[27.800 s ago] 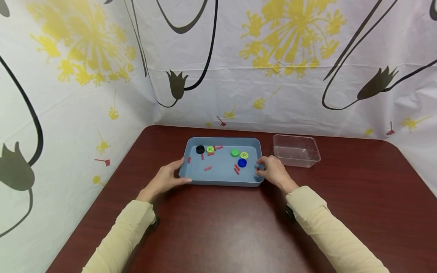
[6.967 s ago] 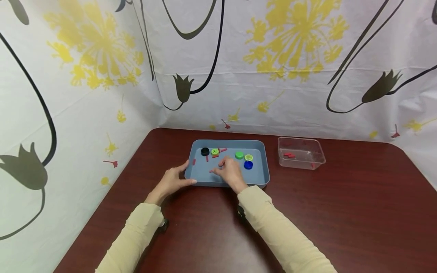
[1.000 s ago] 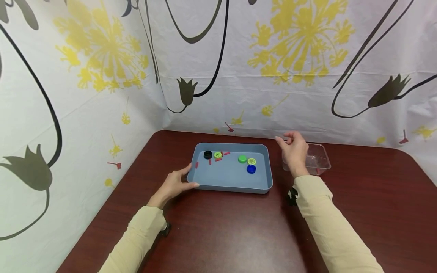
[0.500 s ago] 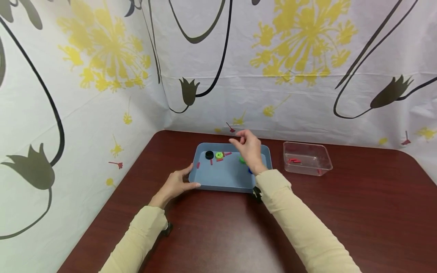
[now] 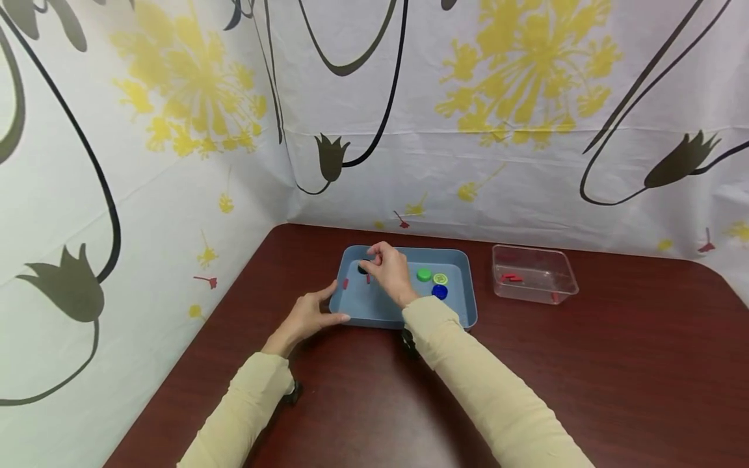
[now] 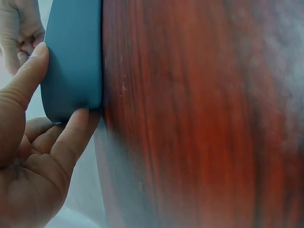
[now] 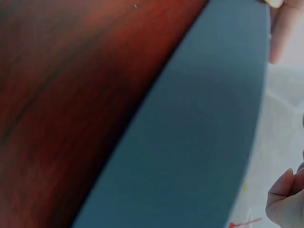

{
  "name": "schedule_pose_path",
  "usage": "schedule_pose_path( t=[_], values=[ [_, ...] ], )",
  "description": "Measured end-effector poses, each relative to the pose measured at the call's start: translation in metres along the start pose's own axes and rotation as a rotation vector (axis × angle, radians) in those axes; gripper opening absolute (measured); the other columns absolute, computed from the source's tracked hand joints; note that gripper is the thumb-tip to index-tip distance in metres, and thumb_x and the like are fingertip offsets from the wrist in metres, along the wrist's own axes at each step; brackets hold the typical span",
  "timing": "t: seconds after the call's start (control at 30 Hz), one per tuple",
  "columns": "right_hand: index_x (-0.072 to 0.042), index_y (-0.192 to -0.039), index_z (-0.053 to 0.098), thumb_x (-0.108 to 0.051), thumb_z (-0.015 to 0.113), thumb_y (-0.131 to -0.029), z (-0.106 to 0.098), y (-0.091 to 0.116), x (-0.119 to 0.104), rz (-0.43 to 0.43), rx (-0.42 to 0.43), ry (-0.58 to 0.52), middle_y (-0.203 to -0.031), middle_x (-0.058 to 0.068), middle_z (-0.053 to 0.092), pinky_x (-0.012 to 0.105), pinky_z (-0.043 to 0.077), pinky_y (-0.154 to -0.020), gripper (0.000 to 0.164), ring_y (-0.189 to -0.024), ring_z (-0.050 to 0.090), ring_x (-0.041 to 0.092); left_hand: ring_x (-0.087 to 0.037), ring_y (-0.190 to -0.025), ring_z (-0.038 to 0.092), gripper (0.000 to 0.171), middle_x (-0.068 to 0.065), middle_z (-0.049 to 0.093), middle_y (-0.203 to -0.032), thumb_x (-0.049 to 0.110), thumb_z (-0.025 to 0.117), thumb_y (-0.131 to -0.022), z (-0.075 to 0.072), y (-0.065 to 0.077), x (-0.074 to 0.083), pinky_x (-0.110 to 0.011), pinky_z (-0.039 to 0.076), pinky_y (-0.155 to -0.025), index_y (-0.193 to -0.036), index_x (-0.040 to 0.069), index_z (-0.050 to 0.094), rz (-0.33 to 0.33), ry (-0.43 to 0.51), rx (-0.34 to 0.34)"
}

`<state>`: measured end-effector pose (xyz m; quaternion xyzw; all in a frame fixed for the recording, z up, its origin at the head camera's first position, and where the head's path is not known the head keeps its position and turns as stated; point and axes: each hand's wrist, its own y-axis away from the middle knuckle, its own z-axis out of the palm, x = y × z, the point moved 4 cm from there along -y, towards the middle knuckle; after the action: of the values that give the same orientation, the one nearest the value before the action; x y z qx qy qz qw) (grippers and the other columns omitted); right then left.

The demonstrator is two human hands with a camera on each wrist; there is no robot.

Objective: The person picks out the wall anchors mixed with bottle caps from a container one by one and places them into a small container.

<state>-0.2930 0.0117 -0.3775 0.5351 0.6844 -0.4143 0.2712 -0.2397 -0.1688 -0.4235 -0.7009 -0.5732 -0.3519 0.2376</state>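
Observation:
My left hand [image 5: 307, 316] grips the front left corner of a blue-grey tray [image 5: 374, 313], its thumb along the front wall [image 6: 73, 61] in the left wrist view. Over the tray's back left part, my right hand [image 5: 391, 274] has its thumb and index finger a little apart, beside a black bottle cap [image 5: 362, 268]. That hand hides the yellow-green cap and the red pieces around it. Two small red sticks show left of it, one [image 5: 345, 284] by the left wall and another [image 5: 368, 279] below the black cap. In the right wrist view, the right hand's fingers [image 7: 285, 197] are partly visible.
A green cap [image 5: 424, 274], a yellow cap [image 5: 440, 279] and a blue cap [image 5: 439, 292] lie in the tray's right half. Right of the tray stands a clear plastic container [image 5: 529, 294] with several red sticks [image 5: 512, 277]. A patterned cloth hangs behind the table [image 5: 614, 364].
Several red sticks from the tray's middle and right are now gone from it, and several lie in the clear container. My right hand has moved left from the container to the black cap.

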Motion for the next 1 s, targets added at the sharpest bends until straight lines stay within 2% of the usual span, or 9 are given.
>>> schedule_pose_path(
  t=[0.33, 0.47, 0.7, 0.87, 1.0],
  values=[
    [0.003, -0.098, 0.065, -0.012, 0.075, -0.081, 0.03, 0.005, 0.005, 0.007, -0.073, 0.06, -0.071, 0.006, 0.054, 0.022, 0.039, -0.056, 0.025, -0.061, 0.046, 0.013, -0.024, -0.111, 0.06, 0.087, -0.016, 0.046, -0.141, 0.032, 0.078, -0.076, 0.0, 0.001, -0.001, -0.033, 0.052, -0.084, -0.146, 0.01, 0.031, 0.005, -0.001, -0.002],
    [0.003, -0.099, 0.065, -0.012, 0.075, -0.081, 0.037, 0.006, 0.007, 0.04, -0.106, 0.075, -0.07, 0.005, 0.054, 0.02, 0.038, -0.056, 0.026, -0.06, 0.045, 0.011, -0.024, -0.112, 0.06, 0.086, -0.016, 0.045, -0.141, 0.032, 0.077, -0.077, 0.0, 0.0, 0.0, -0.031, 0.052, -0.083, -0.146, 0.008, 0.032, 0.042, -0.013, 0.001],
    [0.002, -0.101, 0.065, -0.011, 0.073, -0.082, 0.049, 0.009, 0.009, 0.108, -0.199, 0.108, -0.063, 0.002, 0.052, 0.019, 0.034, -0.051, 0.025, -0.056, 0.045, 0.009, -0.023, -0.108, 0.062, 0.087, -0.017, 0.05, -0.137, 0.03, 0.078, -0.076, 0.0, -0.001, -0.001, -0.025, 0.05, -0.071, -0.146, 0.009, 0.032, 0.015, 0.007, 0.003],
    [0.002, -0.103, 0.065, -0.01, 0.073, -0.082, 0.054, 0.011, 0.013, 0.128, -0.209, 0.132, -0.069, 0.006, 0.057, 0.021, 0.036, -0.053, 0.025, -0.059, 0.048, 0.011, -0.024, -0.109, 0.062, 0.086, -0.018, 0.052, -0.135, 0.029, 0.078, -0.077, 0.0, -0.001, 0.001, -0.031, 0.053, -0.08, -0.146, 0.009, 0.032, 0.019, 0.011, 0.006],
    [0.002, -0.105, 0.066, -0.009, 0.073, -0.082, 0.058, 0.011, 0.016, 0.112, -0.2, 0.159, -0.08, 0.01, 0.065, 0.025, 0.044, -0.059, 0.027, -0.067, 0.056, 0.015, -0.024, -0.109, 0.062, 0.085, -0.018, 0.052, -0.135, 0.028, 0.077, -0.078, 0.0, -0.001, 0.002, -0.033, 0.052, -0.084, -0.146, 0.008, 0.031, 0.032, 0.004, 0.005]
  ],
)
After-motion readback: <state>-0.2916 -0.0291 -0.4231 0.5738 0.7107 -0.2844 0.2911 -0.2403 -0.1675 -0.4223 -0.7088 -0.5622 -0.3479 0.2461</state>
